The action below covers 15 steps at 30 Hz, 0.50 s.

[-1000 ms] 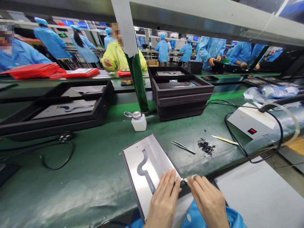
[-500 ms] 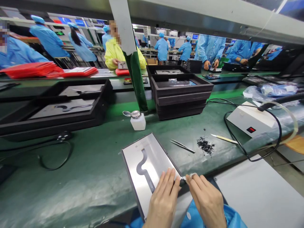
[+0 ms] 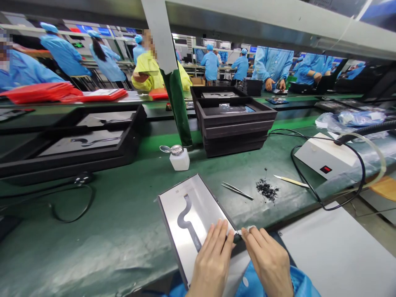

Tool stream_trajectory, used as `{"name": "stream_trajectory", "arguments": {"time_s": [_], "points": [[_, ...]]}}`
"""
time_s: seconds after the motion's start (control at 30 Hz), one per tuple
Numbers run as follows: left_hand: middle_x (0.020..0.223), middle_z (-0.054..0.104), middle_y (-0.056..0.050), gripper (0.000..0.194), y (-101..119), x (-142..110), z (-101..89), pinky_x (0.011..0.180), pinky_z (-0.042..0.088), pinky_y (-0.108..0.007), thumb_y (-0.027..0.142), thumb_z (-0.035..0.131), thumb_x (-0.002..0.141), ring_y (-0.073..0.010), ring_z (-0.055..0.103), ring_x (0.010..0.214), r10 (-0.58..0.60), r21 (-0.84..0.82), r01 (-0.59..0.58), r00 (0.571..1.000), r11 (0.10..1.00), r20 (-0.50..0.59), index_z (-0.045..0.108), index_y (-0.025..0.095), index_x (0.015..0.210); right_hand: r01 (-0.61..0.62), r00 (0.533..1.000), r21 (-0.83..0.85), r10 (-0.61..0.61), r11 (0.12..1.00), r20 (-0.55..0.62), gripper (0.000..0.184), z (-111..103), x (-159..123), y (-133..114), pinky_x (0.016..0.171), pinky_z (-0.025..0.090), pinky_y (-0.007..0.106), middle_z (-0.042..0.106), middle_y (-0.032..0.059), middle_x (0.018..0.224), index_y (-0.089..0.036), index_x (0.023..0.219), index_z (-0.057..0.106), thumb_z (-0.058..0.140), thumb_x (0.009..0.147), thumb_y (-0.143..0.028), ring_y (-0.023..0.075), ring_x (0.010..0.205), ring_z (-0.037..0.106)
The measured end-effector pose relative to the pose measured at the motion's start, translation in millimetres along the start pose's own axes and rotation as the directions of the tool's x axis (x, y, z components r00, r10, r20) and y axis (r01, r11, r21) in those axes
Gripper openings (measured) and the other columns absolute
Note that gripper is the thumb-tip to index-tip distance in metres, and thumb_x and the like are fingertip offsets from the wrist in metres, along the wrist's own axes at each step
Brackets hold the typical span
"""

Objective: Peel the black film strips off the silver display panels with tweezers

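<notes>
Currently, the left hand is lying flat, fingers spread, pressing down the near end of the metal panel, which is resting on the green bench mat with its near end overhanging the bench edge. The right hand is pinching a small white tool, fingers pressed together, its tip touching the panel's right edge at the near corner.

Judging from the pile of dark scrapings lying to the right, edge cleaning appears to be under way; how much of the edge is left cannot be told.

Tweezers are lying just beside the panel's right side. The solvent bottle is standing beyond its far end. The mat to the left is offering open room.
</notes>
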<state>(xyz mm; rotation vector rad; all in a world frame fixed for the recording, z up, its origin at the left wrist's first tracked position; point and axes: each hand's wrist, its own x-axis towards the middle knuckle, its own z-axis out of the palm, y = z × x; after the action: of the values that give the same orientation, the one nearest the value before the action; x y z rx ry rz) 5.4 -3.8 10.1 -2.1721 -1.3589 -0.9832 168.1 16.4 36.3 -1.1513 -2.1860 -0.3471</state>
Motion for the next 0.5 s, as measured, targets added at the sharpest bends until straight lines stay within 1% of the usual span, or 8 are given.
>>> {"name": "stream_trajectory", "arguments": {"time_s": [0.07, 0.17, 0.3, 0.4, 0.5], "points": [[0.119, 0.073, -0.014, 0.028, -0.1, 0.9, -0.3, 0.088, 0.062, -0.043, 0.008, 0.04, 0.103, -0.0283, 0.071, 0.109, 0.001, -0.002, -0.001, 1.0, 1.0, 0.003, 0.067, 0.008, 0.114, -0.002, 1.0, 0.009, 0.002, 1.0, 0.005, 0.036, 0.3, -0.7, -0.1, 0.064, 0.041, 0.03, 0.072, 0.0041, 0.078, -0.016, 0.098, 0.067, 0.032, 0.108, -0.017, 0.0176, 0.067, 0.062], [0.119, 0.072, -0.015, 0.028, -1.3, 2.3, -1.6, 0.087, 0.063, -0.043, 0.007, 0.041, 0.102, -0.0289, 0.071, 0.109, 0.022, -0.007, -0.022, 0.999, 1.0, 0.036, 0.066, 0.007, 0.114, -0.008, 1.0, 0.012, 0.008, 1.0, 0.004, 0.036, 0.7, -1.0, 0.0, 0.064, 0.04, 0.03, 0.072, 0.0041, 0.078, -0.016, 0.097, 0.066, 0.032, 0.108, -0.017, 0.0175, 0.067, 0.062], [0.119, 0.073, -0.016, 0.029, -2.9, 2.2, -2.4, 0.086, 0.063, -0.044, 0.006, 0.041, 0.101, -0.0296, 0.072, 0.108, 0.019, -0.011, -0.019, 0.999, 1.0, 0.032, 0.067, 0.007, 0.114, -0.017, 1.0, 0.016, 0.017, 1.0, 0.006, 0.035, 0.6, 0.1, 1.1, 0.063, 0.04, 0.03, 0.071, 0.0041, 0.077, -0.015, 0.098, 0.066, 0.032, 0.108, -0.017, 0.0171, 0.066, 0.06], [0.119, 0.072, -0.016, 0.029, -3.5, 1.6, -3.3, 0.087, 0.063, -0.045, 0.005, 0.041, 0.101, -0.0297, 0.071, 0.11, 0.028, -0.015, -0.028, 0.998, 1.0, 0.052, 0.067, 0.007, 0.114, -0.053, 0.999, 0.069, 0.052, 0.996, 0.011, 0.033, -1.0, 1.0, 2.5, 0.06, 0.038, 0.029, 0.067, 0.002, 0.072, -0.017, 0.091, 0.065, 0.036, 0.107, -0.016, 0.0158, 0.061, 0.057], [0.12, 0.072, -0.016, 0.029, -3.6, 1.9, -4.8, 0.088, 0.062, -0.045, 0.005, 0.041, 0.101, -0.0296, 0.07, 0.112, 0.029, -0.02, -0.028, 0.998, 0.999, 0.064, 0.067, 0.007, 0.115, -0.079, 0.997, 0.116, 0.079, 0.99, 0.011, 0.032, -2.7, 1.5, 3.0, 0.059, 0.038, 0.028, 0.066, 0.0016, 0.071, -0.018, 0.089, 0.064, 0.038, 0.107, -0.017, 0.0153, 0.06, 0.057]]}}
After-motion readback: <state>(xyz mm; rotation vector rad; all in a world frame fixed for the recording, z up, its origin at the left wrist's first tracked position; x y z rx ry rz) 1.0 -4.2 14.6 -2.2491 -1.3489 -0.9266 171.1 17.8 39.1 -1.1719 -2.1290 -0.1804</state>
